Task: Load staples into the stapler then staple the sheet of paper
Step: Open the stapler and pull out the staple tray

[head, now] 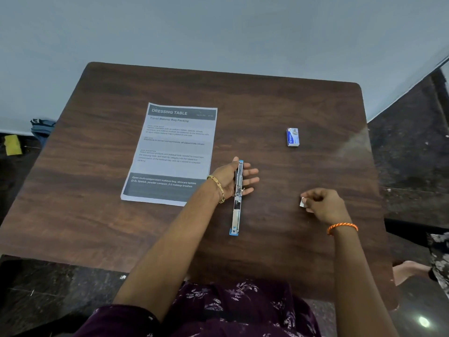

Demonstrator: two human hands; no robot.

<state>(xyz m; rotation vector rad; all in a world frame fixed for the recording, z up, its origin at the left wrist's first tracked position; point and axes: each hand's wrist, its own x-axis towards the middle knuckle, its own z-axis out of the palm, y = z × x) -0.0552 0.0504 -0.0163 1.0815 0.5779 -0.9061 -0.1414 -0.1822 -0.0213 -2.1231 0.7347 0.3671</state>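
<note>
Stapler [237, 198] is lying swung fully open in one long line on the brown wooden table [97, 227], near its middle, with a blue tip at the far end and another blue tip at the near end. Its far half is resting across the palm of the left hand [230, 178], which is lying palm up on the table with the fingers stretched out to the right and the thumb standing up beside the far blue tip; the fingers are not curling round it. A gold bracelet [218, 188] is sitting on that wrist. Off to the right, well apart from the stapler, the right hand [323, 205] is pinching a small pale strip of staples [303, 202] between thumb and curled fingers, just above the tabletop. An orange thread band [342, 227] is circling that wrist. Farther back on the right a small blue and white staple box [292, 136] is standing alone. Just left of the left hand, the printed sheet of paper [172, 152] is lying flat, its near right corner passing under the forearm
</note>
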